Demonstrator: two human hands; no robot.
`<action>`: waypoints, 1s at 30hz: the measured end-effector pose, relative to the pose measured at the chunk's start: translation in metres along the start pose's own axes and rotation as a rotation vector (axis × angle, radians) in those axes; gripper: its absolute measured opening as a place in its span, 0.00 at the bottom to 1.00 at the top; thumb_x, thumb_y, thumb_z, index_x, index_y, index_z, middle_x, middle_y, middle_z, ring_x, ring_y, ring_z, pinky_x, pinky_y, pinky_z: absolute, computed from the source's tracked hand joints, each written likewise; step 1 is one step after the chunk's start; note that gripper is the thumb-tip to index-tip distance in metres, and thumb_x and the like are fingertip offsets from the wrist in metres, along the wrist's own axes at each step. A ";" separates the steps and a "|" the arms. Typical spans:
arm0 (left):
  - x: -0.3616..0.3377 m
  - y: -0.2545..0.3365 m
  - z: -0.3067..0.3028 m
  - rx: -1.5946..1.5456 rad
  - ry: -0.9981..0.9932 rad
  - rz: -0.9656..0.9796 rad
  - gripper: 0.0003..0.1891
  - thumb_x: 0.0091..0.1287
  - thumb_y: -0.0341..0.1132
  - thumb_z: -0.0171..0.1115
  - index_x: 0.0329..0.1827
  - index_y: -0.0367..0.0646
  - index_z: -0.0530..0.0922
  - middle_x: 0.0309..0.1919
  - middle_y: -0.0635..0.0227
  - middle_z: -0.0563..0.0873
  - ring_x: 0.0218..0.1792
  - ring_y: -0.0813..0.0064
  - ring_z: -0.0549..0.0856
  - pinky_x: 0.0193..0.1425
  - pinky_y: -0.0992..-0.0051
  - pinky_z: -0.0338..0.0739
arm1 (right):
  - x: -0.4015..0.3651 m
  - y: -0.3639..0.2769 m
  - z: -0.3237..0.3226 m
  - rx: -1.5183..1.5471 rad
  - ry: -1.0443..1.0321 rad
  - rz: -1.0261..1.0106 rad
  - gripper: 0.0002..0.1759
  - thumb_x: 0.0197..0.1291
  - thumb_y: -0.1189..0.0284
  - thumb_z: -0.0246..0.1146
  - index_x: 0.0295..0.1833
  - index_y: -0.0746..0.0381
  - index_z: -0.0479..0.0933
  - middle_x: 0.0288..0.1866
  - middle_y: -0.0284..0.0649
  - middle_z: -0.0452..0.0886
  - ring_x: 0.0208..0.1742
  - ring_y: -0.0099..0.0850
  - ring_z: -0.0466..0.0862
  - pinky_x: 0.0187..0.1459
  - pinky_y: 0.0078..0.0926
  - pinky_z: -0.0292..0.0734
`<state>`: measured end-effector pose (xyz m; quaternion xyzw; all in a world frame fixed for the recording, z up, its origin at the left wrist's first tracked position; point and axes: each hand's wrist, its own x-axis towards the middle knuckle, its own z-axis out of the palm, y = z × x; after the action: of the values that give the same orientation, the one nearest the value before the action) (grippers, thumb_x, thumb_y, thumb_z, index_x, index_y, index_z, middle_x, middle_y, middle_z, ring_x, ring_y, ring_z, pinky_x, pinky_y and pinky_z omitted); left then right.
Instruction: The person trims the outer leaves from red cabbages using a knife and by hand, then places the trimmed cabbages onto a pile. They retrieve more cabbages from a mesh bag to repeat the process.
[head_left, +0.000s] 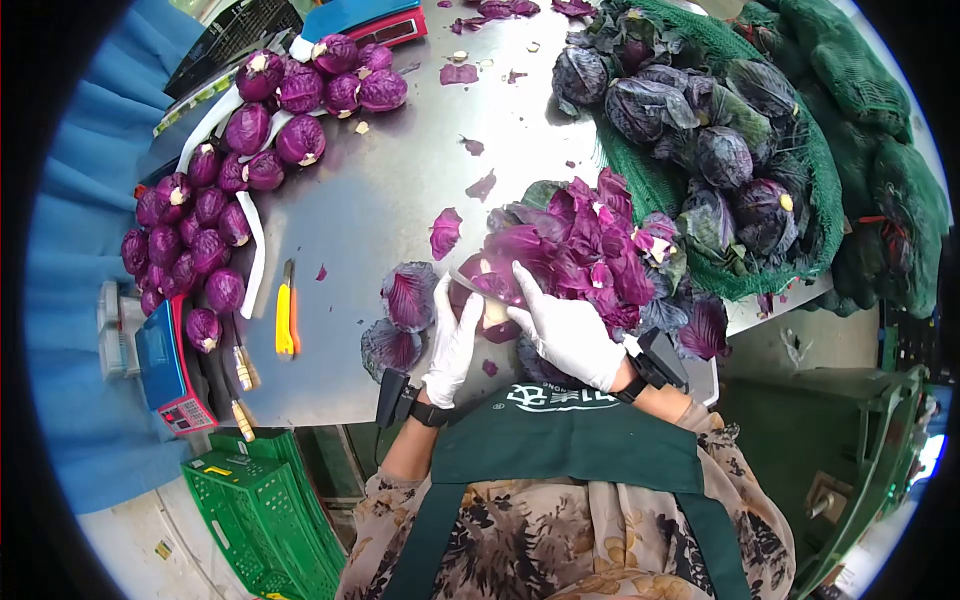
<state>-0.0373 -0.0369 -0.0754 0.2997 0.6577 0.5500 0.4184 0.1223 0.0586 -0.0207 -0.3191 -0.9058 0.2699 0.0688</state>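
A red cabbage (482, 312) with a pale cut stem is between my hands, close to the table's near edge; motion blurs its upper part. My left hand (453, 345), in a white glove, grips its left side with thumb and fingers. Also gloved, my right hand (572, 338) holds it from the right, its fingertips near the stem. Just beyond lies a heap of torn purple leaves (600, 250). Two dark outer leaves (408, 298) rest left of my left hand. The cabbage's underside is hidden.
Peeled red cabbages (210, 250) are grouped at the left. A yellow-handled knife (286, 318) lies near them. Unpeeled cabbages (722, 158) fill an open green net (822, 215) at the right. Scales (172, 365), (365, 20) stand left and at the back. Green crates (250, 520) sit below.
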 end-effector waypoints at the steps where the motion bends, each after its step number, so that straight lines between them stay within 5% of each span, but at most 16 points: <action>1: 0.002 -0.003 -0.002 -0.034 -0.009 -0.003 0.33 0.75 0.46 0.54 0.75 0.37 0.54 0.69 0.56 0.65 0.70 0.67 0.65 0.75 0.69 0.58 | 0.001 -0.001 -0.004 0.023 -0.042 0.024 0.34 0.71 0.57 0.56 0.75 0.63 0.59 0.34 0.50 0.82 0.28 0.47 0.83 0.29 0.41 0.76; 3: 0.003 -0.003 -0.003 -0.069 -0.015 -0.004 0.33 0.75 0.45 0.54 0.75 0.37 0.54 0.69 0.56 0.65 0.70 0.67 0.65 0.75 0.69 0.58 | 0.005 0.006 -0.004 0.045 -0.084 0.044 0.32 0.72 0.56 0.55 0.74 0.62 0.61 0.37 0.51 0.83 0.32 0.47 0.85 0.33 0.40 0.77; 5: 0.002 0.000 -0.003 -0.068 -0.024 -0.004 0.30 0.77 0.44 0.50 0.76 0.39 0.55 0.69 0.57 0.66 0.69 0.67 0.67 0.74 0.69 0.59 | 0.009 0.024 -0.001 0.379 0.009 -0.058 0.28 0.73 0.58 0.53 0.71 0.62 0.65 0.38 0.53 0.85 0.39 0.50 0.85 0.40 0.40 0.80; 6: 0.001 0.002 -0.002 -0.072 -0.022 -0.005 0.30 0.77 0.44 0.50 0.76 0.39 0.55 0.69 0.57 0.66 0.69 0.67 0.67 0.74 0.69 0.59 | 0.010 0.024 -0.002 0.462 0.025 -0.018 0.28 0.72 0.54 0.55 0.68 0.61 0.69 0.46 0.53 0.85 0.46 0.49 0.85 0.48 0.39 0.79; 9: 0.002 0.002 0.000 -0.086 -0.021 -0.013 0.30 0.77 0.44 0.50 0.75 0.38 0.55 0.69 0.57 0.67 0.68 0.67 0.68 0.74 0.69 0.60 | 0.008 0.017 -0.009 0.388 -0.048 0.101 0.32 0.68 0.50 0.59 0.67 0.61 0.70 0.49 0.52 0.84 0.48 0.46 0.85 0.48 0.38 0.79; 13: 0.003 -0.005 0.004 0.003 0.008 0.046 0.32 0.75 0.44 0.55 0.75 0.38 0.55 0.69 0.54 0.66 0.69 0.65 0.67 0.74 0.68 0.60 | 0.015 0.009 -0.010 0.278 0.104 0.103 0.29 0.57 0.58 0.72 0.59 0.63 0.77 0.39 0.43 0.83 0.36 0.34 0.84 0.40 0.28 0.80; 23: 0.008 -0.010 0.004 0.014 -0.015 0.054 0.34 0.73 0.44 0.59 0.75 0.37 0.55 0.68 0.53 0.65 0.69 0.63 0.66 0.75 0.66 0.58 | 0.016 0.015 0.007 0.063 0.315 -0.050 0.07 0.55 0.71 0.66 0.35 0.59 0.73 0.29 0.43 0.77 0.29 0.45 0.81 0.31 0.39 0.76; 27: 0.001 -0.003 0.001 -0.103 -0.001 0.008 0.37 0.70 0.43 0.63 0.75 0.37 0.55 0.68 0.52 0.66 0.69 0.61 0.67 0.75 0.65 0.59 | 0.016 0.022 0.004 0.570 0.160 0.122 0.07 0.59 0.72 0.63 0.37 0.64 0.74 0.28 0.45 0.78 0.27 0.35 0.81 0.33 0.32 0.76; 29: 0.002 -0.010 -0.002 0.246 0.127 0.195 0.42 0.64 0.40 0.70 0.75 0.36 0.55 0.67 0.50 0.66 0.68 0.58 0.68 0.74 0.63 0.60 | 0.013 0.020 0.004 0.572 0.152 0.118 0.09 0.60 0.71 0.63 0.38 0.66 0.75 0.28 0.46 0.78 0.26 0.31 0.79 0.34 0.28 0.75; 30: 0.002 -0.009 0.001 0.116 0.114 0.123 0.48 0.57 0.39 0.77 0.75 0.36 0.56 0.67 0.49 0.66 0.68 0.55 0.69 0.73 0.61 0.63 | 0.011 0.016 0.004 0.601 0.114 0.122 0.09 0.60 0.72 0.63 0.38 0.66 0.74 0.27 0.46 0.77 0.26 0.30 0.78 0.34 0.29 0.75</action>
<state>-0.0367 -0.0373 -0.0849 0.3314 0.6916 0.5517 0.3278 0.1211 0.0740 -0.0326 -0.3531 -0.7593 0.5109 0.1943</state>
